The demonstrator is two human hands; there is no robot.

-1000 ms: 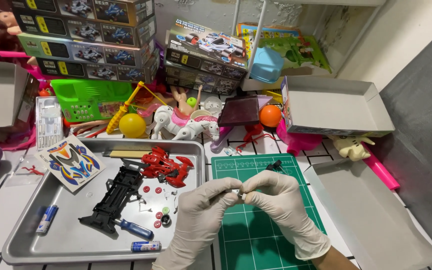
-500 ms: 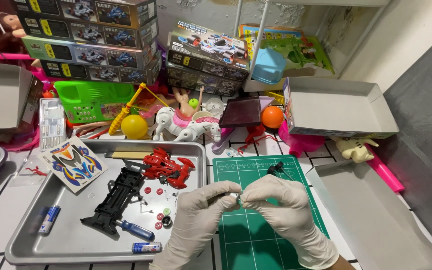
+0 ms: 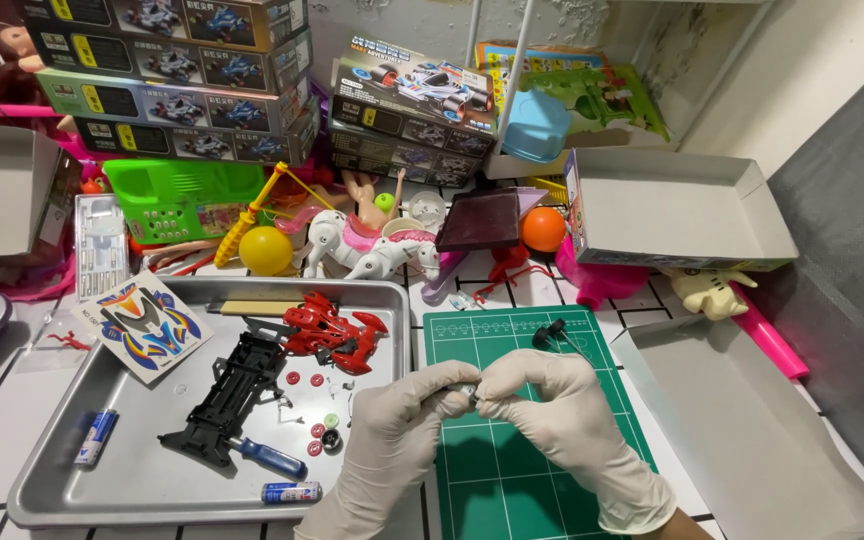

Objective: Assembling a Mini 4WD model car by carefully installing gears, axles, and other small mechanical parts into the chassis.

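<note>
While both white-gloved hands meet above the green gridded cutting mat [image 3: 512, 440], I pinch a tiny grey part [image 3: 470, 391] between left hand [image 3: 392, 440] and right hand [image 3: 562, 420] fingertips, fingers nearly closed; I'd judge steady, light pressure over the mat best.

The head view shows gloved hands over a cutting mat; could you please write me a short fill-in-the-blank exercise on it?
1. Both hands pinch a tiny part above the ____ cutting mat.
2. The black chassis lies in the metal ____.
3. The red car body lies beside the ____ chassis.
4. The screwdriver has a ____ handle.

Missing words: green; tray; black; blue
</note>
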